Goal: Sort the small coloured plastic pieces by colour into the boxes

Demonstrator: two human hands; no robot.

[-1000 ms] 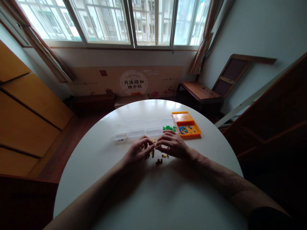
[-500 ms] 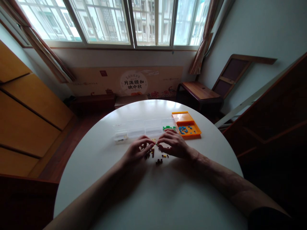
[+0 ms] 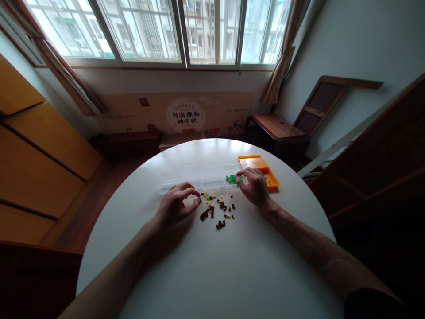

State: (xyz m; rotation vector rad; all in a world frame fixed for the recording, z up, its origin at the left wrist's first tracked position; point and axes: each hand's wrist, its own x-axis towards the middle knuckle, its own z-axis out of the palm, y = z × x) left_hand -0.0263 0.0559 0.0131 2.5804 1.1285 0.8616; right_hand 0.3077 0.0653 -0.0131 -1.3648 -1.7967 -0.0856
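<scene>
My left hand rests on the white round table, thumb and forefinger pinched on a tiny light piece at their tips. To its right lies a scatter of small brown and yellow pieces. My right hand hovers over the right end of a long clear compartment box. Its fingertips touch or nearly touch the green pieces in that end compartment. Whether it holds one is hidden. An orange tray lies just behind this hand, partly covered by it.
The table's far rim lies just beyond the box and tray. A dark wooden chair stands behind the table on the right, and wooden cabinets line the left wall. Windows run along the back wall.
Both hands were pinched together over the loose pieces. They have parted: my right hand moved right and back to the green compartment, my left hand drew left, uncovering the pile.
</scene>
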